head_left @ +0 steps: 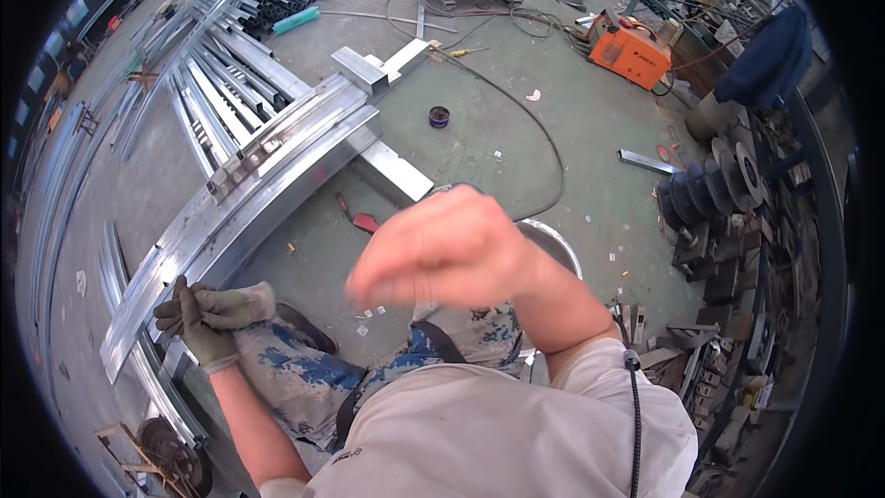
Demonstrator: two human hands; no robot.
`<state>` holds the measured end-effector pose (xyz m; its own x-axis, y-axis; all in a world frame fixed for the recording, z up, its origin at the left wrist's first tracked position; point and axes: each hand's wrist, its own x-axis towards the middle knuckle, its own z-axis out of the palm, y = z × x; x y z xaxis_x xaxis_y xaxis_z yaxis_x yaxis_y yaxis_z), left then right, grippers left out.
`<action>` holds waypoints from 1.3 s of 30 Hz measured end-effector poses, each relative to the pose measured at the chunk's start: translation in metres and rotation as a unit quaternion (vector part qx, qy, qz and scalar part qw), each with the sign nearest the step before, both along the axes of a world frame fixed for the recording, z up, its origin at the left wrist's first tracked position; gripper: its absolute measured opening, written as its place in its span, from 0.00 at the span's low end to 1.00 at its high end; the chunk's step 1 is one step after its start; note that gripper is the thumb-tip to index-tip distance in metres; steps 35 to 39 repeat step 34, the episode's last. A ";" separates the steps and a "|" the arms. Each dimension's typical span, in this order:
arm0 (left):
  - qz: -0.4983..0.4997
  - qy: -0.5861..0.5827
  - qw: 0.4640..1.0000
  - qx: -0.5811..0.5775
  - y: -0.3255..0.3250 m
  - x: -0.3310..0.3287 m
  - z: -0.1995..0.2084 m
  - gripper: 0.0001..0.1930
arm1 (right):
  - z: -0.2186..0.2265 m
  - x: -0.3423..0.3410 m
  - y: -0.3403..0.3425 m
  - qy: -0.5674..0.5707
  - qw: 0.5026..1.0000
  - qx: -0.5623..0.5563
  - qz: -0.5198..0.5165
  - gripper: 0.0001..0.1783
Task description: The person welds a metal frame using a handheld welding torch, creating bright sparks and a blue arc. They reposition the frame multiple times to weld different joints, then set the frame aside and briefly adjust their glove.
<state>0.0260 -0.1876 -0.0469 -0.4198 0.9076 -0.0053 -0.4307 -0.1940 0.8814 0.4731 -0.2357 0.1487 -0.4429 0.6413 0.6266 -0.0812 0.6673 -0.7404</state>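
Note:
At the lower left, my left hand point(205, 337) wears a grey-green work glove and is closed on a second, loose glove point(241, 307), whose pale cuff points right. Both are beside the near end of a shiny metal beam point(267, 186), above my left thigh. My bare right hand point(447, 254) is raised close in front of me at the middle, slightly blurred. Its fingers are bent and pressed together, pointing left, with nothing visible in them. It covers part of the floor and my right leg. A red-handled tool point(362, 220) lies on the floor just beyond it.
Metal channels point(221, 97) are piled at the far left, and a short box-section piece point(392, 171) juts under the beam. Orange machines point(630, 51) with cables stand at the back. A small dark tin point(439, 117) sits on the floor. Stacked discs point(705, 186) and racks line the right.

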 end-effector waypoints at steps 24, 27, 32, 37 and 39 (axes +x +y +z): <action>-0.508 0.381 0.673 -0.378 0.126 0.142 -0.048 0.11 | -0.169 0.058 0.080 -0.312 0.800 -0.238 -0.454 0.09; -0.570 0.394 0.649 -0.315 0.119 0.127 -0.094 0.09 | -0.165 0.052 0.066 -0.293 0.774 -0.301 -0.474 0.11; -0.618 0.395 0.627 -0.264 0.081 0.129 -0.057 0.15 | -0.170 0.059 0.037 -0.299 0.647 -0.508 -0.485 0.19; -0.672 0.547 0.496 0.062 0.108 0.158 0.004 0.15 | -0.180 0.060 0.024 -0.256 0.597 -0.571 -0.502 0.19; -0.672 0.547 0.496 0.062 0.108 0.158 0.004 0.15 | -0.180 0.060 0.024 -0.256 0.597 -0.571 -0.502 0.19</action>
